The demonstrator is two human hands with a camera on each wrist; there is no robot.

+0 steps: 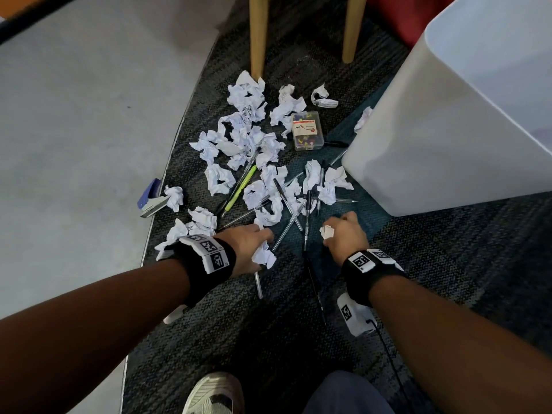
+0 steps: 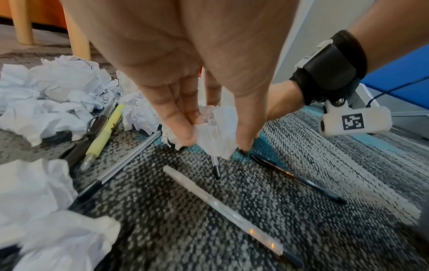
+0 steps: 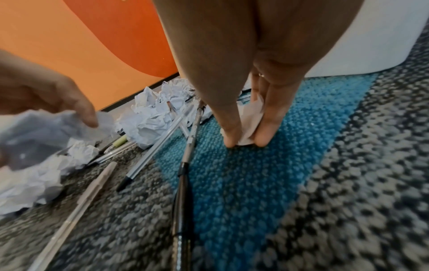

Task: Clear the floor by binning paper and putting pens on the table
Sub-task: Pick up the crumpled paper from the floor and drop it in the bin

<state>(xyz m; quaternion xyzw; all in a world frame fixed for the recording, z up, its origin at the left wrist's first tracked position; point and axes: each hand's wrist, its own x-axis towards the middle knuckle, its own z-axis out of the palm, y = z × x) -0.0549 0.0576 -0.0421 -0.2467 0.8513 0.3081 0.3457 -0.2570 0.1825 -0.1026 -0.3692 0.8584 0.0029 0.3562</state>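
Several crumpled white paper balls (image 1: 239, 138) and several pens (image 1: 288, 204) lie scattered on the dark carpet. My left hand (image 1: 254, 246) pinches a crumpled paper ball (image 2: 216, 135) between fingers and thumb, just above the carpet. My right hand (image 1: 343, 234) pinches a smaller paper wad (image 3: 249, 126) against the blue carpet patch. A clear pen (image 2: 223, 207) and a dark pen (image 2: 297, 179) lie just below the left hand. A yellow pen (image 1: 240, 188) rests among the papers. The white bin (image 1: 448, 121) stands at the right, close behind the right hand.
A clear box of push pins (image 1: 307, 131) sits amid the papers. A blue stapler (image 1: 152, 198) lies at the carpet's left edge. Two wooden legs (image 1: 258, 34) stand behind the pile. My shoe (image 1: 215, 392) is at the bottom. Grey floor spreads to the left.
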